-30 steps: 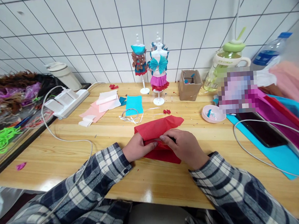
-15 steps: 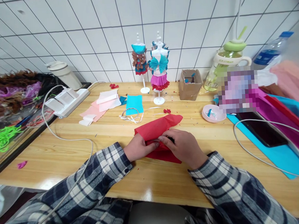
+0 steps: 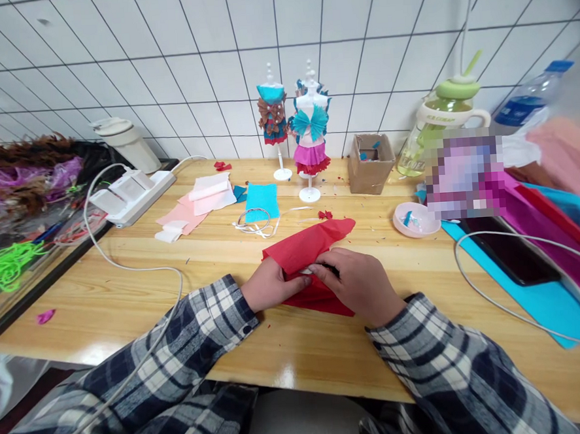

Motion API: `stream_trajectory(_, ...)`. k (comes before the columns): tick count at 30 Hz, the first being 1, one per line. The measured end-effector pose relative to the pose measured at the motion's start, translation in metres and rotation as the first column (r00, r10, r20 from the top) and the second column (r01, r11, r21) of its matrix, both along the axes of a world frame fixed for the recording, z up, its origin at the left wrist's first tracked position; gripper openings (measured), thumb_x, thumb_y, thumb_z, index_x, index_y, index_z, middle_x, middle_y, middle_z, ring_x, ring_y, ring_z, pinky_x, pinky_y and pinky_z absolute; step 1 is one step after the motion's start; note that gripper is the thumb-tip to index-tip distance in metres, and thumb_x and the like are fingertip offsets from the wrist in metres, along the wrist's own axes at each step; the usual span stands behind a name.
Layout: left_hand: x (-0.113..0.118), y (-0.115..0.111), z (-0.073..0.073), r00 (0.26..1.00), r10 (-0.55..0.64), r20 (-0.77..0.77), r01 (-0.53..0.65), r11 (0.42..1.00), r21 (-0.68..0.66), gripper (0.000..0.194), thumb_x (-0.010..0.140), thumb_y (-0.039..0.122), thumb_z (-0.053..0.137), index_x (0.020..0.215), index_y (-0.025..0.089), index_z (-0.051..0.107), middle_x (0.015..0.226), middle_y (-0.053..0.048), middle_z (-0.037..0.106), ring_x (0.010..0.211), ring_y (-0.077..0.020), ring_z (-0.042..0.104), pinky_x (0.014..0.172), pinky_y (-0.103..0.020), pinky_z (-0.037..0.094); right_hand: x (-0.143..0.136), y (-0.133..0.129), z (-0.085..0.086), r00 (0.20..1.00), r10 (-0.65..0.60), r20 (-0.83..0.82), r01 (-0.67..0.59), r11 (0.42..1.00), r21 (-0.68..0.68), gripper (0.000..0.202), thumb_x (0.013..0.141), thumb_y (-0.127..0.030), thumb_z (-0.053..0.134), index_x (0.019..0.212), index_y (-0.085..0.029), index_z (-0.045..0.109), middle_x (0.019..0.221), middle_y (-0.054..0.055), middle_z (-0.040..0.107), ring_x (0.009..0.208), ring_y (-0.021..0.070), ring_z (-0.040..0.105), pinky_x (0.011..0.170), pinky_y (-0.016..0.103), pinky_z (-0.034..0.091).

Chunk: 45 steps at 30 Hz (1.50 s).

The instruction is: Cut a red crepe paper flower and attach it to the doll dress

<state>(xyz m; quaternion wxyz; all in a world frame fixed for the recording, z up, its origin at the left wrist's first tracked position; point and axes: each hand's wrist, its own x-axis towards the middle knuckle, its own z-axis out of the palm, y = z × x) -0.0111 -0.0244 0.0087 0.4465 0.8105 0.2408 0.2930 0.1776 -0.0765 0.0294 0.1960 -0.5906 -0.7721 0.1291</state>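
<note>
A folded sheet of red paper (image 3: 311,245) is held just above the wooden table in front of me, its upper flap curling toward the right. My left hand (image 3: 273,285) is closed on its left side, the thumb in front and the fingers hidden behind the paper. On the right side my right hand (image 3: 360,278) is closed too, thumb and forefinger pinched near the fold, beside the left thumb. A small pale sliver (image 3: 305,272) shows at these fingertips; I cannot tell what it is.
Behind stand dressed mini mannequins (image 3: 311,137), a cardboard box (image 3: 371,165) and a pink bowl (image 3: 416,220). Blue paper (image 3: 262,201) and pink sheets lie left of centre. A white cable (image 3: 179,283) crosses left, near a power strip (image 3: 136,203). A phone (image 3: 513,252) lies right.
The view has shifted slightly. Both hands keep their hold on the red paper, and the pale sliver at the fingertips shows a little more clearly.
</note>
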Motion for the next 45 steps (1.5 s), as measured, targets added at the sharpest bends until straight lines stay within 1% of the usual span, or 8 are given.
stream_trajectory(7,0.001,-0.002,-0.002,1.0,0.004,-0.012,-0.004,1.0,-0.003,0.052,0.083,0.024,0.061,0.133,0.024,0.049,0.138,-0.008,0.052,0.127,-0.0278,0.048,0.11,-0.047,0.037,-0.004,-0.001,0.0,0.999,0.005,0.047,-0.007,1.0,0.025,0.038,0.094,-0.047,0.038,0.088,-0.023,0.067,0.085,0.001,0.068,0.079,0.0147,0.061,0.061,0.027,0.031)
stream_trajectory(12,0.001,-0.002,0.0,0.998,0.022,-0.06,-0.022,1.0,0.0,0.054,0.081,0.023,0.063,0.133,0.02,0.049,0.137,-0.009,0.052,0.128,-0.027,0.047,0.11,-0.046,0.036,-0.002,-0.001,0.0,0.995,-0.003,0.097,-0.001,0.999,0.034,0.042,0.095,-0.047,0.036,0.081,-0.022,0.066,0.08,0.001,0.068,0.074,0.0144,0.06,0.058,0.028,0.029)
stream_trajectory(16,0.004,-0.003,0.003,0.996,0.068,-0.061,-0.069,0.997,-0.018,0.053,0.077,0.022,0.065,0.129,0.017,0.052,0.133,-0.01,0.057,0.125,-0.0272,0.05,0.109,-0.046,0.037,-0.001,0.0,0.002,0.998,0.001,0.069,-0.002,1.0,0.014,0.041,0.095,-0.046,0.037,0.083,-0.022,0.067,0.083,0.002,0.069,0.077,0.0149,0.061,0.06,0.027,0.03)
stream_trajectory(20,0.006,-0.005,0.008,0.995,0.066,-0.08,-0.07,0.996,-0.047,0.052,0.076,0.019,0.064,0.127,0.015,0.054,0.131,-0.011,0.058,0.124,-0.0278,0.051,0.108,-0.047,0.038,-0.002,0.0,0.002,1.0,0.019,0.009,-0.019,1.0,-0.018,0.038,0.094,-0.047,0.04,0.087,-0.023,0.068,0.085,0.001,0.069,0.079,0.0149,0.061,0.062,0.026,0.032)
stream_trajectory(28,0.005,-0.006,0.011,0.997,0.026,-0.069,-0.032,0.996,-0.085,0.048,0.079,0.022,0.062,0.127,0.017,0.054,0.13,-0.009,0.059,0.122,-0.0264,0.053,0.105,-0.043,0.041,0.0,-0.002,0.002,0.999,0.047,0.001,-0.047,0.999,-0.007,0.035,0.094,-0.04,0.038,0.085,-0.023,0.067,0.083,0.001,0.068,0.077,0.0148,0.06,0.063,0.027,0.032)
stream_trajectory(32,0.005,-0.005,0.008,0.999,0.032,-0.027,-0.033,0.999,-0.034,0.048,0.079,0.023,0.064,0.126,0.022,0.055,0.131,-0.008,0.058,0.123,-0.0274,0.052,0.107,-0.045,0.039,0.0,-0.002,0.002,0.998,0.055,0.004,-0.055,0.998,0.005,0.03,0.093,-0.035,0.042,0.082,-0.022,0.066,0.079,0.001,0.068,0.074,0.0147,0.059,0.062,0.027,0.032)
stream_trajectory(38,0.004,-0.006,0.003,0.996,0.037,-0.083,-0.038,0.999,-0.016,0.053,0.08,0.021,0.062,0.131,0.024,0.05,0.135,-0.008,0.055,0.125,-0.0269,0.05,0.108,-0.045,0.038,-0.006,-0.002,0.001,0.994,0.087,-0.063,-0.089,0.996,-0.03,0.031,0.093,-0.038,0.042,0.08,-0.023,0.066,0.078,0.0,0.067,0.074,0.0144,0.06,0.064,0.026,0.033)
stream_trajectory(45,0.005,-0.007,0.002,0.996,0.002,-0.085,-0.003,1.0,-0.014,0.052,0.078,0.021,0.063,0.129,0.026,0.052,0.133,-0.006,0.057,0.123,-0.0274,0.051,0.107,-0.045,0.039,-0.009,-0.001,-0.001,0.995,0.093,-0.03,-0.094,0.995,-0.024,0.036,0.095,-0.039,0.038,0.075,-0.021,0.064,0.075,0.0,0.067,0.07,0.0146,0.059,0.06,0.027,0.031)
